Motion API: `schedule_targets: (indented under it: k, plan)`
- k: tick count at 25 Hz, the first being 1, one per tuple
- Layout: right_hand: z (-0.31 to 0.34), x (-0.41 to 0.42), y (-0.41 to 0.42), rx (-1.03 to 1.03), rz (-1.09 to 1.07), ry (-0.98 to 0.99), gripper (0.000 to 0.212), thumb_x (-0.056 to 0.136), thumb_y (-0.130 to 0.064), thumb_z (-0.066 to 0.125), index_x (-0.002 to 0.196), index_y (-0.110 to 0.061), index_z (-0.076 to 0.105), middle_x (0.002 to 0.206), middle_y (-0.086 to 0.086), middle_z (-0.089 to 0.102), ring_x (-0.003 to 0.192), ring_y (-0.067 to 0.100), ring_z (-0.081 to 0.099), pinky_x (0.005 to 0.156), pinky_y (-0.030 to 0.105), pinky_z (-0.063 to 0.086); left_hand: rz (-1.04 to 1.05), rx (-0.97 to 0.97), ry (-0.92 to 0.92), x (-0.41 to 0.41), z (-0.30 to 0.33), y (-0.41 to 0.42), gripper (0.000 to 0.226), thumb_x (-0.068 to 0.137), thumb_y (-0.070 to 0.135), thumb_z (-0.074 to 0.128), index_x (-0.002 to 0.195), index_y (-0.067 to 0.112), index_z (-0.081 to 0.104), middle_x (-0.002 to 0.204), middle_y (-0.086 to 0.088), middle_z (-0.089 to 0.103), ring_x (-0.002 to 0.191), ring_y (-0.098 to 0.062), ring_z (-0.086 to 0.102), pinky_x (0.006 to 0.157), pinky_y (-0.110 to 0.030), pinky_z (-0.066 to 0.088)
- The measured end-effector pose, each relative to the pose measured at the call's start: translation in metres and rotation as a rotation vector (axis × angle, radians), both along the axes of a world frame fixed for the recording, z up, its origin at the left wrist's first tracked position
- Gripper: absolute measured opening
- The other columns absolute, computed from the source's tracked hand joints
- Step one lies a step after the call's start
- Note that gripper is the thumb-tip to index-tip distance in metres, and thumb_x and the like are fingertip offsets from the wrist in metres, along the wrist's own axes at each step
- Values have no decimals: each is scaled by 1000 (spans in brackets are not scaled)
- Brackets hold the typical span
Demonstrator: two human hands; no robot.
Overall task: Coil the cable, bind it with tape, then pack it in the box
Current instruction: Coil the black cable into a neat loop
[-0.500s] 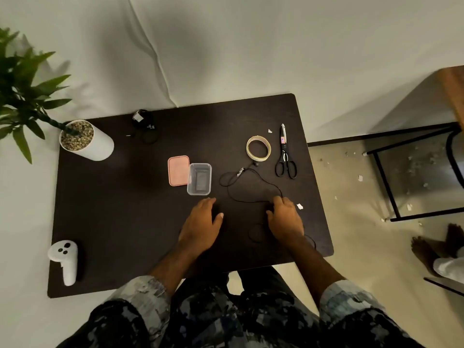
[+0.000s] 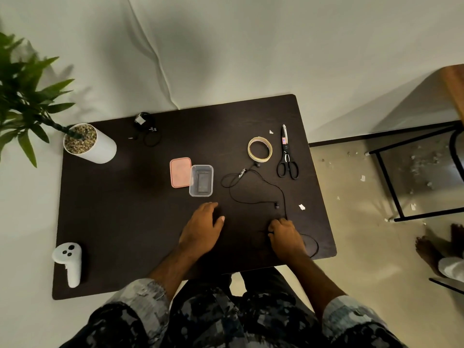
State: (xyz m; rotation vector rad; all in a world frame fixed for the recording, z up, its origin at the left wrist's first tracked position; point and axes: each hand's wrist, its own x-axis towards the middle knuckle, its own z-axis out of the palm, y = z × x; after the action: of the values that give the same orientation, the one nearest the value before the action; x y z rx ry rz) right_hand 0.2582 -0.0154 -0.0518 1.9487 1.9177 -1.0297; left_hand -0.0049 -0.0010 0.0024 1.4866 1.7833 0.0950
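Two hands near table [image 2: 100,222] front edge, right hand [image 2: 285,237] gripping cable [image 2: 263,183]

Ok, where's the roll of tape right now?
In the head view the tape roll lies flat on the far right part of the table, just left of the scissors and above the loose cable.

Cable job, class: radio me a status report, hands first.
Left hand flat on table, holding nothing. Right hand grips cable, uncoiled. Tape, open box untouched; nothing in the way.
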Motion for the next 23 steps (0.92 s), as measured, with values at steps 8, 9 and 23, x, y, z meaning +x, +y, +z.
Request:
schedule_targets:
  k: [8,9,23]
  plan:
    - [18,-21,26,72,-118,343,13,104,-20,63,114,-20,72,108,-7,70,94,4,64,84,18,51,-58,35,-85,11,12,8,43,103,35,55,145,24,53,147,0,58,133,-16,54,107,-32,44]
    - [23,-28,30,64,-156,404,14,102,-18,67,113,-21,75,106,-13,71,90,-1,65,82,12,50,-77,39,-108,15,14,11,43,104,34,54,146,25,53,147,1,58,133,-15,54,108,-31,44]
    - [83,-89,76,54,-535,911,16,105,-30,65,97,-17,69,84,3,80,73,16,75,71,35,58,638,122,-583,29,65,63,16,94,10,73,110,8,74,103,-8,77,83,-19,79,69,-43,67]
